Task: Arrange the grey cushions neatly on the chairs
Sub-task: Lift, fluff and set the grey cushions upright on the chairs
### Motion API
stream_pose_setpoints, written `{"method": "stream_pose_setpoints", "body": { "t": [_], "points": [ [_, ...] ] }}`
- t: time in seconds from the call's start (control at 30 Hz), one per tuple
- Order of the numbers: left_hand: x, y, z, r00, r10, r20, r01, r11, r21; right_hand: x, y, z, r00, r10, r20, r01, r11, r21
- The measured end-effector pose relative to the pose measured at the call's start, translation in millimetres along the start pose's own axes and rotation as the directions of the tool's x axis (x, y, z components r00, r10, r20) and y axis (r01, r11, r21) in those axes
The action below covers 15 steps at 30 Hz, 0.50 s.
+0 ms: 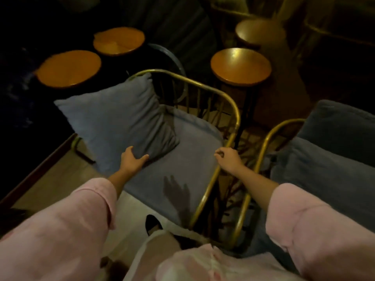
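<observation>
so left hand (133, 159) grips the pillow (121, 118) by its near corner, pillow propped against the chair (188, 159) back, probably fluffing it. right hand (227, 157) wraps the chair's rail (237, 120), guessing to steady it.

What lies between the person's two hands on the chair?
Head view: only bare grey seat cushion lies between the left hand, holding the pillow, and the right hand, gripping the brass rail.

— What's on the arms?
— Loose pale-pink cloth sleeves (67, 220), with wide cuffs folded back.
— And lower down?
— A light beige trouser leg (162, 245) and a black low-cut shoe (151, 223).
</observation>
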State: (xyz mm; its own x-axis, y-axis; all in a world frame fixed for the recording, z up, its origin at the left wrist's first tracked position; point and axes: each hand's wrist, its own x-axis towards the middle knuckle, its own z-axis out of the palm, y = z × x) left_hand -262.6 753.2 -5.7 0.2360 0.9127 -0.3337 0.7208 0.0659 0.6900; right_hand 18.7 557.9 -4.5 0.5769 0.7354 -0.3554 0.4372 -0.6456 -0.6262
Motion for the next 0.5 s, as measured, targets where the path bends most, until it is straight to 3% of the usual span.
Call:
{"method": "stream_pose_setpoints", "body": {
  "t": [0.13, 0.37, 0.5],
  "points": [
    [56.3, -49.7, -64.4, 0.991, -0.12, -0.061, 0.115, 0.989, -0.09, 48.3, -78.1, 70.3, 0.991, 0.064, 0.119, -0.075, 0.993, 0.091],
    [156.3, -98.2, -137.9, 0.952, -0.299, -0.068, 0.266, 0.916, -0.3, 114.8, -188.3, 178.5, 0.956, 0.25, 0.152, -0.288, 0.897, 0.336],
    [204.5, -110.9, -147.1, 0.954, -0.28, -0.108, 0.207, 0.873, -0.441, 150.5, -221.9, 204.2, 0.941, 0.297, 0.161, -0.337, 0.851, 0.403]
  ]
}}
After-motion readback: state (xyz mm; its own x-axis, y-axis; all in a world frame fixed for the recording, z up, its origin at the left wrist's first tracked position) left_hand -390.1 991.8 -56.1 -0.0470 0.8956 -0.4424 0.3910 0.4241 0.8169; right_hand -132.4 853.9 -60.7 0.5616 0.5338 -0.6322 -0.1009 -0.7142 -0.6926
